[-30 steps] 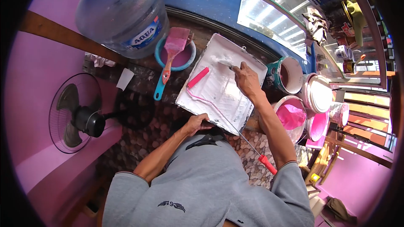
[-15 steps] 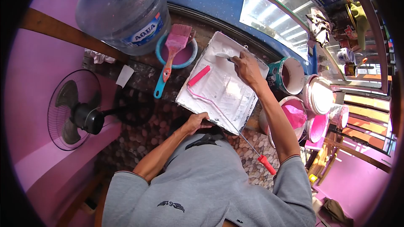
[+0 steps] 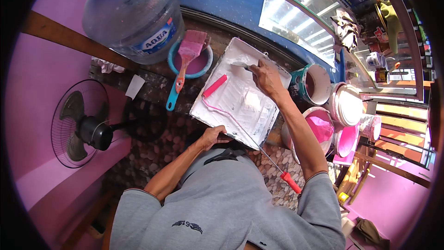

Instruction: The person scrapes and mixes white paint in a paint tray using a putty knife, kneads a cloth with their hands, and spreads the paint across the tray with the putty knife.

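Note:
A white paint tray (image 3: 206, 113), smeared with white paint, lies at a slant in front of me. My left hand (image 3: 213, 137) is closed on its near edge, with the fingertips partly hidden beneath the rim. Inside the tray's far end, my right hand (image 3: 269, 78) grips a scraper (image 3: 239, 64), its pale blade low over or against the paint; I cannot tell which. A paint roller (image 3: 215, 86) with a pink sleeve rests across the tray. Its wire frame crosses the near rim, and its red handle (image 3: 290, 183) sticks out over the pebble-patterned floor.
Left of the tray, a wide brush (image 3: 192, 46) lies across a blue-rimmed paint bowl (image 3: 206, 70), beside a large water bottle (image 3: 138, 18). Paint buckets (image 3: 348, 104) crowd the right. A fan (image 3: 95, 132) stands left; a glass case (image 3: 296, 23) borders the far side.
The whole view has shifted slightly. My right hand and the scraper have moved a little within the tray's far end; my left hand keeps its hold on the near edge.

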### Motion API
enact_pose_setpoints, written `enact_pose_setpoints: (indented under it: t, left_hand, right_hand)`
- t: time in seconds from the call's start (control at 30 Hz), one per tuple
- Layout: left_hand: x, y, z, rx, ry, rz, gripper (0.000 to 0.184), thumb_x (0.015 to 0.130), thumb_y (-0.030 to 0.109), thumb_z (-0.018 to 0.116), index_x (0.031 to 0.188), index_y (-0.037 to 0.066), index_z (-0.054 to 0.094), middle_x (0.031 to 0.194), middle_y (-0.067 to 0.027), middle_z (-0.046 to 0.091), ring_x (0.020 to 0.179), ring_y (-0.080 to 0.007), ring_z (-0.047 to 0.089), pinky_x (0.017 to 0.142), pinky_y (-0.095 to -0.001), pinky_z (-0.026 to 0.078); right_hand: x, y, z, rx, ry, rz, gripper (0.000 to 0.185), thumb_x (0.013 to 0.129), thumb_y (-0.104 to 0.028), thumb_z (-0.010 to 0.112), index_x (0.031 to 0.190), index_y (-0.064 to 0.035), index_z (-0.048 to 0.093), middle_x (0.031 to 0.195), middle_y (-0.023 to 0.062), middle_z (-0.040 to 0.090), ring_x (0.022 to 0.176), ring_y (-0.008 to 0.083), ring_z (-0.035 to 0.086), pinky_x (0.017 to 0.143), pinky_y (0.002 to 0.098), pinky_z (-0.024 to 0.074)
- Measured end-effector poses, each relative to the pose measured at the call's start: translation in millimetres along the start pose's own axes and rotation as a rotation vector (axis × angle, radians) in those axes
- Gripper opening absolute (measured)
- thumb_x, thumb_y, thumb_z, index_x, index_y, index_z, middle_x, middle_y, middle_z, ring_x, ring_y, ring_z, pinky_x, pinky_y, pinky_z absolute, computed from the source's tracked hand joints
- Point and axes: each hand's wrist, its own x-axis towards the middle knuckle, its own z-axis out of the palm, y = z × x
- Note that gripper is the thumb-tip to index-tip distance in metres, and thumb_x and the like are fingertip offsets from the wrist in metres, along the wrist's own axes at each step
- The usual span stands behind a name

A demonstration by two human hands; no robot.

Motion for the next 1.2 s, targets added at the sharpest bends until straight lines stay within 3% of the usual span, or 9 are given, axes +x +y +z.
enact_pose_setpoints:
  t: [0.3, 0.43, 0.57, 0.73, 0.93, 1.13, 1.2]
  left_hand:
    - [-0.7, 1.2, 1.2, -0.015, 0.015, -0.008, 0.016, 0.086, 0.014, 0.057, 0.091, -0.002, 0.058, 0.099, -0.0154, 0.064, 0.091, -0.0256, 0.065, 0.085, -0.0386, 0.055]
    - [-1.1, 2.2, 2.3, -0.013, 0.014, -0.017, 0.016, 0.085, 0.013, 0.057, 0.091, -0.001, 0.058, 0.099, -0.0160, 0.065, 0.091, -0.0256, 0.065, 0.085, -0.0381, 0.055]
    - [-4.1, 3.6, 3.6, -0.001, 0.002, -0.002, 0.014, 0.086, 0.013, 0.056, 0.090, 0.000, 0.059, 0.099, -0.0161, 0.065, 0.091, -0.0256, 0.065, 0.084, -0.0378, 0.055]
    - [-2.0, 1.1, 1.2, -0.007, -0.018, 0.014, 0.012, 0.088, 0.013, 0.055, 0.088, 0.002, 0.060, 0.100, -0.0153, 0.065, 0.093, -0.0257, 0.064, 0.085, -0.0393, 0.054]
    - [-4.7, 3.7, 3.3, -0.004, -0.035, 0.017, 0.011, 0.088, 0.013, 0.055, 0.088, 0.003, 0.059, 0.100, -0.0143, 0.064, 0.095, -0.0257, 0.064, 0.087, -0.0403, 0.053]
    - [-5.8, 7.0, 5.9, 0.005, -0.018, -0.018, 0.012, 0.087, 0.012, 0.055, 0.090, 0.002, 0.059, 0.099, -0.0142, 0.064, 0.095, -0.0250, 0.064, 0.086, -0.0406, 0.053]
    - [-6.9, 7.7, 7.1, 0.019, -0.009, -0.010, 0.013, 0.086, 0.012, 0.055, 0.091, 0.001, 0.059, 0.099, -0.0142, 0.065, 0.095, -0.0248, 0.064, 0.085, -0.0407, 0.053]
  right_hand:
    - [-41.6, 8.0, -63.0, -0.001, -0.200, 0.047, 0.020, 0.075, -0.005, 0.059, 0.093, -0.0039, 0.068, 0.084, 0.0191, 0.057, 0.079, 0.0357, 0.060, 0.070, 0.0447, 0.0480]
    - [-31.2, 13.4, -65.2, -0.041, -0.050, 0.141, 0.017, 0.077, -0.007, 0.058, 0.091, -0.0034, 0.067, 0.085, 0.0192, 0.057, 0.081, 0.0361, 0.061, 0.070, 0.0447, 0.0485]
    - [-15.1, 24.2, -23.4, -0.092, 0.068, 0.087, 0.014, 0.079, -0.007, 0.056, 0.089, -0.0036, 0.064, 0.085, 0.0195, 0.055, 0.079, 0.0356, 0.060, 0.068, 0.0448, 0.0483]
    - [-39.3, 19.4, -20.5, -0.092, -0.040, 0.064, 0.019, 0.080, -0.006, 0.055, 0.097, -0.0039, 0.065, 0.085, 0.0188, 0.054, 0.081, 0.0348, 0.060, 0.069, 0.0455, 0.0488]
    - [-89.9, 10.7, -30.0, -0.053, -0.150, 0.203, 0.024, 0.080, -0.006, 0.056, 0.103, -0.0048, 0.063, 0.084, 0.0175, 0.054, 0.078, 0.0347, 0.060, 0.068, 0.0450, 0.0491]
    - [-124.7, 0.7, -47.6, -0.090, -0.125, 0.299, 0.022, 0.079, -0.009, 0.060, 0.101, -0.0051, 0.063, 0.084, 0.0159, 0.054, 0.078, 0.0330, 0.060, 0.065, 0.0433, 0.0486]
    - [-130.4, -9.8, -53.1, -0.102, -0.005, 0.373, 0.022, 0.077, -0.008, 0.063, 0.099, -0.0050, 0.062, 0.084, 0.0149, 0.053, 0.080, 0.0320, 0.060, 0.065, 0.0430, 0.0487]
